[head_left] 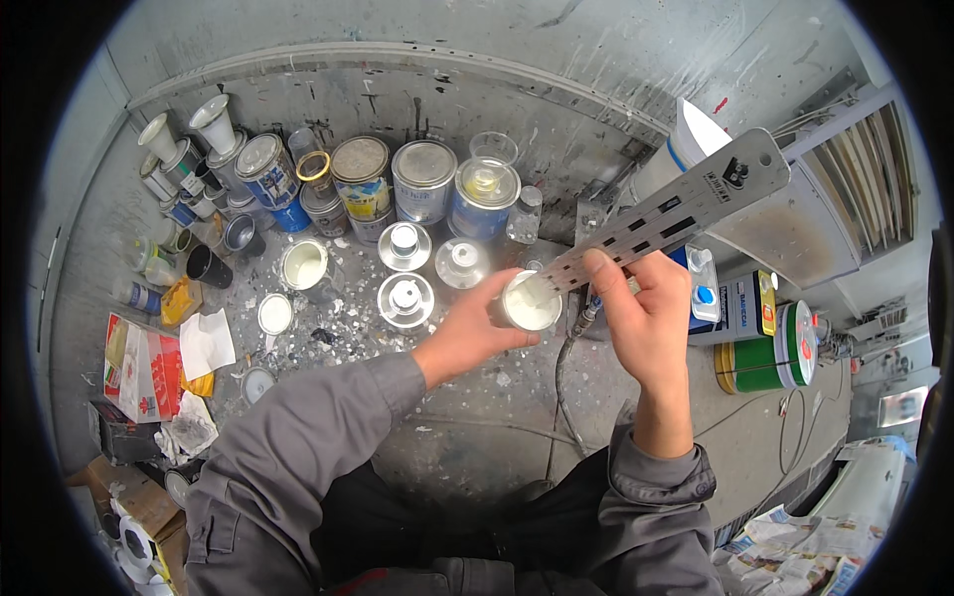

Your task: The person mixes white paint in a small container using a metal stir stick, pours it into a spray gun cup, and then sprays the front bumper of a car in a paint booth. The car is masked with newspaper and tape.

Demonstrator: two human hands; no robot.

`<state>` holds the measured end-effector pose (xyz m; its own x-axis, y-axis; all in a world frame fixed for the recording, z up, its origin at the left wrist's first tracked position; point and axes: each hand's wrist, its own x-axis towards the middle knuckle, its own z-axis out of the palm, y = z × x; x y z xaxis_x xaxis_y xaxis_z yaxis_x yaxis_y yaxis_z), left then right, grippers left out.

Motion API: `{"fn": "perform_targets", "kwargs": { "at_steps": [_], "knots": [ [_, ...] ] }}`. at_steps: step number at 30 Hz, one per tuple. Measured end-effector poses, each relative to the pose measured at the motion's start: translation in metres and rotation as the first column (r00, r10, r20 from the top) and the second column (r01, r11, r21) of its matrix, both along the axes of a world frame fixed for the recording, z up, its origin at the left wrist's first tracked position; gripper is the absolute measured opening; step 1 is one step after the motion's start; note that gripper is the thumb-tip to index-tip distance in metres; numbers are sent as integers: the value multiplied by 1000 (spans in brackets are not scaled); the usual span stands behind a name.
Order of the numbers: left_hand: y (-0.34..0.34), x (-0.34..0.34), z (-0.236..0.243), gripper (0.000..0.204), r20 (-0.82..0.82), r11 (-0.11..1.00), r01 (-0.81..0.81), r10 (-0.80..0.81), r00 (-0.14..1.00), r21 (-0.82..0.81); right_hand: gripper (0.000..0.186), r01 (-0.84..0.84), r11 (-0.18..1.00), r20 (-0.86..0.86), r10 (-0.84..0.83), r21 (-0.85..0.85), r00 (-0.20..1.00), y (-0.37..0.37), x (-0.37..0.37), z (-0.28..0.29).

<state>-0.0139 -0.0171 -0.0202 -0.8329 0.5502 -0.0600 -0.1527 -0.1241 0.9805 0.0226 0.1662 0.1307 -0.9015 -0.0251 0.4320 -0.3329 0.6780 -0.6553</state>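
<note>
My left hand [469, 330] is wrapped round a small clear cup of whitish paint [534, 314], held over the front of the workbench. In my right hand [648, 316] is a long, flat metal mixing stick [686, 207] with rows of slots, pinched between thumb and fingers. It slants down to the left, and its lower end dips into the cup. Just left of the cup, silver spray gun pots with white caps [405, 301] stand close together. A larger clear cup of pale paint [305, 266] is further left.
Paint cans [424, 179] line the back wall. A white-lidded cup [275, 315] and black cups [209, 266] stand at left, near a red and white box [144, 368]. To the right are a blue-capped container [704, 296], a green drum [767, 350] and a hose [564, 392].
</note>
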Motion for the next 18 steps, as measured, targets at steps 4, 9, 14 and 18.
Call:
{"fn": "perform_targets", "kwargs": {
  "at_steps": [4, 9, 14, 18],
  "knots": [
    [-1, -1, 3, 88, 46, 999, -12, 10, 999, 46, 12, 27, 1000, -23, -27, 2, 999, 5, 1, 3],
    [0, -3, 6, 86, 72, 998, -54, 52, 996, 36, 12, -55, 996, 1, 56, -68, 998, -4, 5, -4],
    [-1, -2, 2, 86, 15, 1000, -12, 12, 1000, 3, 11, -11, 997, 4, 11, -82, 1000, -3, 1, -5],
    [-1, -1, -1, 88, 1, 998, -54, 53, 999, 34, 13, 97, 995, 20, -98, 11, 995, 2, 0, -1]
  ]
}}
